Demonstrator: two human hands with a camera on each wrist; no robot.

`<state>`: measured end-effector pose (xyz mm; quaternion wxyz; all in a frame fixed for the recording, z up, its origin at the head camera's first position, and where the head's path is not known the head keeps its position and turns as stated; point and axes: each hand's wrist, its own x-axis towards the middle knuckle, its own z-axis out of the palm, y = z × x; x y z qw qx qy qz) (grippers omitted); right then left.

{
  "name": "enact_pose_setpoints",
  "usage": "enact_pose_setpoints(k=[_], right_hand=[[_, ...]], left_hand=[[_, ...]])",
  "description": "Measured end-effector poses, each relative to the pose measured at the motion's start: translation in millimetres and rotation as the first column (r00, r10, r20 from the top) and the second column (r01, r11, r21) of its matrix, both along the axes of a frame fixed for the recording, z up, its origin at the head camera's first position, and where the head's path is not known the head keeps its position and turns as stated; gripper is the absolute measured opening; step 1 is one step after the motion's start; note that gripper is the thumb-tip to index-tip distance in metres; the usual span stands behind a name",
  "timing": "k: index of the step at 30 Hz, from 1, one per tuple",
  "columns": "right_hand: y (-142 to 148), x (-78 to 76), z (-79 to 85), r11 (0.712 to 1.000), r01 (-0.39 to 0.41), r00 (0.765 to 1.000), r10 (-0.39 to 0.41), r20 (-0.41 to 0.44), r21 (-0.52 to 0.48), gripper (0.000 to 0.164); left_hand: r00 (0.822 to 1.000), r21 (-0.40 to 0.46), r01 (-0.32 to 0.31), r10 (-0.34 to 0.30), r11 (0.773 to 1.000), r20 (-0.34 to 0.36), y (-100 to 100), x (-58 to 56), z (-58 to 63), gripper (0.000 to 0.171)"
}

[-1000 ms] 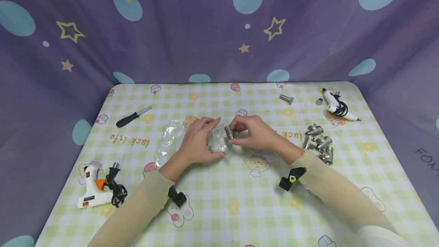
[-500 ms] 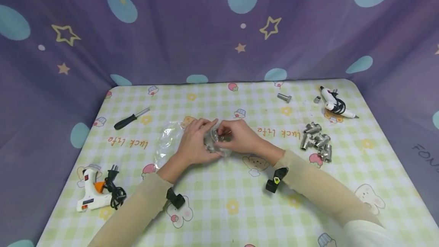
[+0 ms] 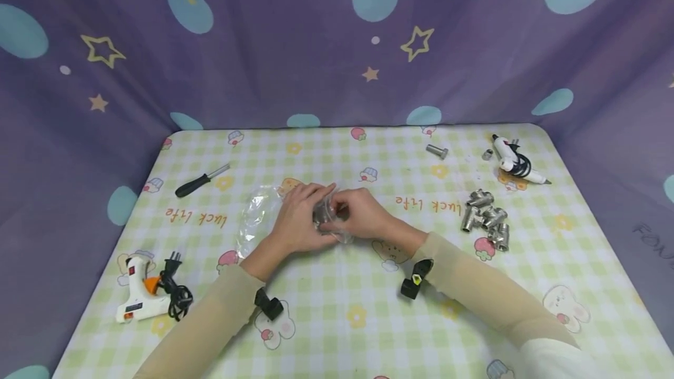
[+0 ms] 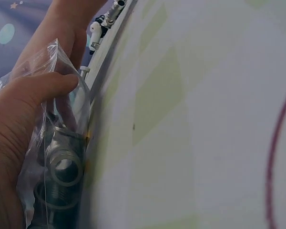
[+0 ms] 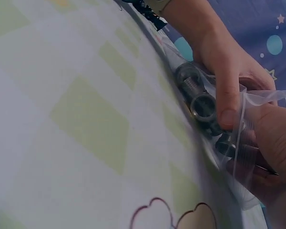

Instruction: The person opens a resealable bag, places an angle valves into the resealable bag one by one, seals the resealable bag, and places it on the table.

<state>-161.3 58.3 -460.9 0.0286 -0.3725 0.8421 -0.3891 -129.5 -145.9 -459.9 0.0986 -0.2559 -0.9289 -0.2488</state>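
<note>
Your left hand grips the clear plastic bag, thumb laid across the film on one side and fingers spread along the other, so the mouth gapes. Your right hand is reaching into that mouth, its fingers curled close around a metal fitting, with little gap between thumb and fingertips; the film hides part of this hold.

The bag is thin and glossy, creased into sharp bright folds, and its loose end fans out flat to the left of your hand. Through its wall you see more fittings, dark grey metal with round rimmed openings and ridged threads. To the right of the bag lies a pile of shiny fittings, stubby T-shaped tubes heaped together. Beyond the bag to the right are a metal bolt, a small metal piece and a white tool wound with black cord. Left of the bag, farther off, sits a screwdriver with a smooth black handle; nearer you on that side is a white glue gun.

Your left forearm slants in from the lower left, fingers pointing away from you. Your right comes from the lower right, fingers turned leftward, knuckles up.
</note>
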Motion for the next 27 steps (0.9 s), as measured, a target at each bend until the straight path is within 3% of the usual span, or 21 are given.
enact_pose_setpoints(k=[5,12,21,27], right_hand=[[-2,2.1,-2.2,1.0,-0.007,1.0,0.007,-0.015,0.001,0.029],[3,-0.1,-0.6,0.999,-0.035,0.996,0.033,-0.077,-0.015,0.008],[4,-2.7,-1.9,0.993,-0.114,0.984,0.118,-0.133,0.043,0.017],[16,-5.2,1.0,0.99,-0.138,0.987,0.141,-0.082,0.041,0.025]], left_hand=[[1.0,0.004,-0.009,0.009,1.0,0.016,-2,1.1,0.0,0.099],[0.999,0.002,0.0,0.0,1.0,0.04,0,-4.4,-0.1,0.103],[0.999,0.005,0.0,0.0,1.0,0.047,0,-3.9,0.5,0.102],[0.999,0.004,0.002,-0.003,1.0,0.039,1,-5.2,-1.2,0.102]])
